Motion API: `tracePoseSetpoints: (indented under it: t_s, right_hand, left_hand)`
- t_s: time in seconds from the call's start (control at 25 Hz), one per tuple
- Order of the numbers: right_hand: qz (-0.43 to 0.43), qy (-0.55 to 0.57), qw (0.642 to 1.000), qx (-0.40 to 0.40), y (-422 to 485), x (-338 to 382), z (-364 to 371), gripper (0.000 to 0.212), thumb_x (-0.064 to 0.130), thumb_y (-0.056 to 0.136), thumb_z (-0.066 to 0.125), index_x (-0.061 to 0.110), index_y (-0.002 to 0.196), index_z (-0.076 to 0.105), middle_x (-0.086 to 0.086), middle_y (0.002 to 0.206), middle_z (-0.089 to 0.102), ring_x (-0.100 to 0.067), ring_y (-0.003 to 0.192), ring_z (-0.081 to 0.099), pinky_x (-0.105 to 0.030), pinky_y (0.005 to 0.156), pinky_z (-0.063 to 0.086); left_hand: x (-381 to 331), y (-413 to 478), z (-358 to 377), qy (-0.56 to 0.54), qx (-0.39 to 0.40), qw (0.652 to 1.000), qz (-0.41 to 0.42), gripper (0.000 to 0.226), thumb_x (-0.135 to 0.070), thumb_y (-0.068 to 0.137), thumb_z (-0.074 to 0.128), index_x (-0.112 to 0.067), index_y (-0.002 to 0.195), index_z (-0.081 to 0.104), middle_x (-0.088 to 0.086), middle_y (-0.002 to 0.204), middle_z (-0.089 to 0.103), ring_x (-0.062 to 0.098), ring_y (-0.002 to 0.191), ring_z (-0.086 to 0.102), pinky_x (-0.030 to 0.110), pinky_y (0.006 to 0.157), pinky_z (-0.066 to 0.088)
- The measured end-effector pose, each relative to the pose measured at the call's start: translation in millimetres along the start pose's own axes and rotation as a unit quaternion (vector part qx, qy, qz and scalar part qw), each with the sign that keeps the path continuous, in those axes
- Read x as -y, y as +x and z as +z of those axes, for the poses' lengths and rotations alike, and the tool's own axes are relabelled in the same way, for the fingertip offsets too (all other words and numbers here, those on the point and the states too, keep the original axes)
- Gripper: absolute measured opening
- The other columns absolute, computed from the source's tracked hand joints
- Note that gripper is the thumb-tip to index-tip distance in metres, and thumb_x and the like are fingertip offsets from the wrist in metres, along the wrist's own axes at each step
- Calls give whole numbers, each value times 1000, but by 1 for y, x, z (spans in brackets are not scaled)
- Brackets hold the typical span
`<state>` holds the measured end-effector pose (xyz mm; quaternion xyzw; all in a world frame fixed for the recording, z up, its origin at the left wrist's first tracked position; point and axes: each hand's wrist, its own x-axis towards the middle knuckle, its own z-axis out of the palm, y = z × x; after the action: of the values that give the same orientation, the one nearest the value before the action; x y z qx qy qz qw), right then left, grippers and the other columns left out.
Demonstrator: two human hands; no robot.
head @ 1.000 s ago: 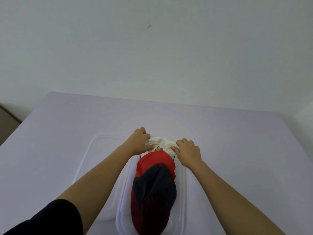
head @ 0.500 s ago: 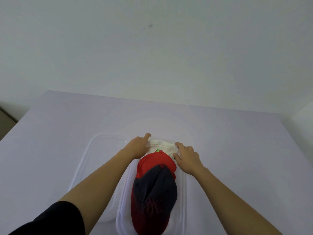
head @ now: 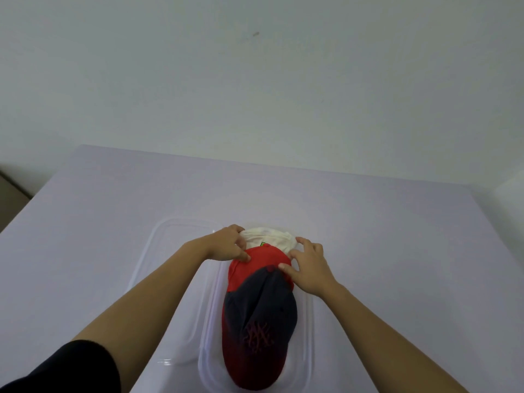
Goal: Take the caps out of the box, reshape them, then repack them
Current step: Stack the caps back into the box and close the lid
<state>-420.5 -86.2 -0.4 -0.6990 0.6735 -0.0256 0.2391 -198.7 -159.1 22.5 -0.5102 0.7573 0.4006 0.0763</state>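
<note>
Here both hands pinch the caps in the box (head: 309, 321): left hand (head: 226, 246) and right hand (head: 307, 269) flank the white cap (head: 269, 239), the stack's long axis running back toward the wrists.

Plain pale wall (head: 255, 80) behind lavender table (head: 85, 222), soft even light

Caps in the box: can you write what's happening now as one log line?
stage: caps nested in clear box | left hand: on white cap and red cap | right hand: on navy cap | lid: beside box
</note>
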Motion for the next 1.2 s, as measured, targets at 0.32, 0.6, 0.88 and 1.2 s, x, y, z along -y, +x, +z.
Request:
tracePoseSetpoints:
  t_s: [0.32,0.6,0.88,1.2]
  right_hand:
    - [3,166,984,-65,-10,3,9,32,41,91,53,22,117,59,-6,151,31,-22,143,17,-38,113,21]
    - [-52,150,987,29,-33,-4,19,33,48,80,66,17,92,68,-1,159,11,-20,145,12,-39,116,19]
    - [-10,225,972,-63,-45,5,25,72,47,78,69,24,138,35,1,159,6,-15,145,9,-31,112,18]
    - [125,374,916,-76,-84,10,73,61,29,99,38,15,150,7,-4,158,17,-17,144,21,-33,118,20]
  left_hand:
    - [0,-18,8,-26,-105,994,23,29,-40,87,62,-19,108,61,9,153,30,21,143,24,34,111,23]
    - [9,-41,35,-90,-26,994,58,19,-39,81,69,-27,67,65,-11,160,-5,8,136,34,24,97,33]
    - [33,-51,51,-169,-267,949,15,17,-39,87,62,-25,96,64,2,149,39,15,137,37,35,112,31]
    - [137,-91,81,-126,-311,849,-408,94,-50,79,66,6,142,24,26,145,30,45,132,29,52,107,30]
